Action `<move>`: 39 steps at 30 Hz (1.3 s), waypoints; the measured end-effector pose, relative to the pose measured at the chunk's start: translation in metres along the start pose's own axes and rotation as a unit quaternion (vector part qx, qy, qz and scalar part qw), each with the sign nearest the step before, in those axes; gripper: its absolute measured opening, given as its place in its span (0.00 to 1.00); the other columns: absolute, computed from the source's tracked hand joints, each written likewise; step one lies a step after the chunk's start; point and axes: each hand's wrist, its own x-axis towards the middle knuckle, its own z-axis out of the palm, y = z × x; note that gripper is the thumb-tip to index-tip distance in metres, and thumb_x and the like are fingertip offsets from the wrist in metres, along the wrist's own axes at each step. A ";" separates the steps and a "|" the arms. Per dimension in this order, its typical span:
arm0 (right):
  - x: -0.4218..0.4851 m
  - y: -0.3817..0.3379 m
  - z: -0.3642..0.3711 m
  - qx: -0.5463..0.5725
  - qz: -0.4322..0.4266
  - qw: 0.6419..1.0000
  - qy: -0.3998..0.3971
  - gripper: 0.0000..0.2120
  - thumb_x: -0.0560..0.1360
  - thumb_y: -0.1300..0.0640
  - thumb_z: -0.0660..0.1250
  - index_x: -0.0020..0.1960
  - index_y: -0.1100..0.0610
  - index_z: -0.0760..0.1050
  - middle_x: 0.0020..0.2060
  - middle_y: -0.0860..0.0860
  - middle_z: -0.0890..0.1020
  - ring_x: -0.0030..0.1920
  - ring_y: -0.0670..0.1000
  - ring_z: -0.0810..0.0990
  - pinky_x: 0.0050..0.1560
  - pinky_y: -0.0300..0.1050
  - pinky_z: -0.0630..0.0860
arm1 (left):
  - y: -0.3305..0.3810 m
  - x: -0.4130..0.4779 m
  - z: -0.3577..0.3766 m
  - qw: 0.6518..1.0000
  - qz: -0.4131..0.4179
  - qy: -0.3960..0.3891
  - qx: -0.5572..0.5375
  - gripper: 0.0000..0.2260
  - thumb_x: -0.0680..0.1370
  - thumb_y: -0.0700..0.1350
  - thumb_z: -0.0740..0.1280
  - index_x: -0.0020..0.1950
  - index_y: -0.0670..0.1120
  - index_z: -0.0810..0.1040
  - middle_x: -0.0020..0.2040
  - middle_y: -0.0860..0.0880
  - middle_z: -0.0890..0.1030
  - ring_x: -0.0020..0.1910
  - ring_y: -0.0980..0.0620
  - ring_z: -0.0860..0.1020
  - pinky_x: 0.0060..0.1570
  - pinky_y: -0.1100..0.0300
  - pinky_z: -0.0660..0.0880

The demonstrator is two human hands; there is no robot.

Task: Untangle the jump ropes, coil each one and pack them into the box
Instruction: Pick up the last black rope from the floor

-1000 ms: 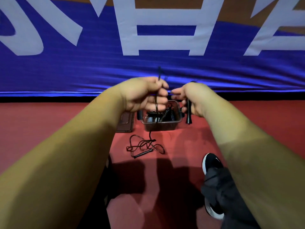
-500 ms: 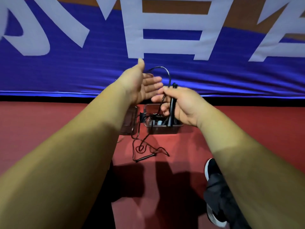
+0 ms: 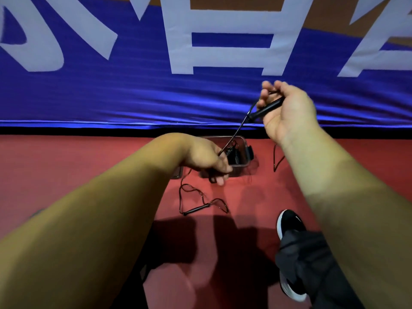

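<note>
Hands parted: right hand (image 3: 289, 112) gripped jump-rope handle (image 3: 267, 109); left hand (image 3: 204, 156) pinched cord (image 3: 237, 132), taut below handle. Next coil loop likely.

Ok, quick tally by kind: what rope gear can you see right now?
Handles: 2, the held handle in the right hand and the floor handle.
Cords in hand: 1, the cord gripped by the left hand.
Boxes: 1, the box.
Coiled ropes: 1, the coiled rope inside it.
Total: 5
</note>
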 end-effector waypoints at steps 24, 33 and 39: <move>0.016 0.000 -0.047 -0.155 0.077 0.969 0.178 0.14 0.87 0.62 0.52 0.69 0.56 0.69 0.53 0.58 0.75 0.38 0.53 0.84 0.28 0.48 0.81 | 0.017 -0.022 -0.027 0.969 -0.003 0.104 -0.224 0.19 0.88 0.56 0.56 0.64 0.48 0.82 0.31 0.54 0.68 0.23 0.58 0.59 0.26 0.63 0.69; -0.014 0.020 -0.033 -0.403 0.264 0.876 -0.026 0.15 0.82 0.61 0.57 0.61 0.60 0.80 0.64 0.59 0.84 0.50 0.59 0.85 0.51 0.55 0.84 | 0.034 -0.013 -0.032 0.844 0.098 0.161 -0.503 0.16 0.88 0.48 0.55 0.73 0.55 0.75 0.35 0.53 0.77 0.23 0.60 0.59 0.28 0.66 0.75; -0.047 0.032 -0.022 -0.442 0.313 0.795 -0.272 0.14 0.86 0.62 0.56 0.60 0.57 0.80 0.61 0.58 0.86 0.59 0.54 0.85 0.53 0.42 0.80 | 0.040 -0.006 -0.048 0.683 0.142 0.238 -0.675 0.14 0.87 0.42 0.60 0.71 0.49 0.77 0.39 0.48 0.80 0.23 0.59 0.63 0.26 0.66 0.75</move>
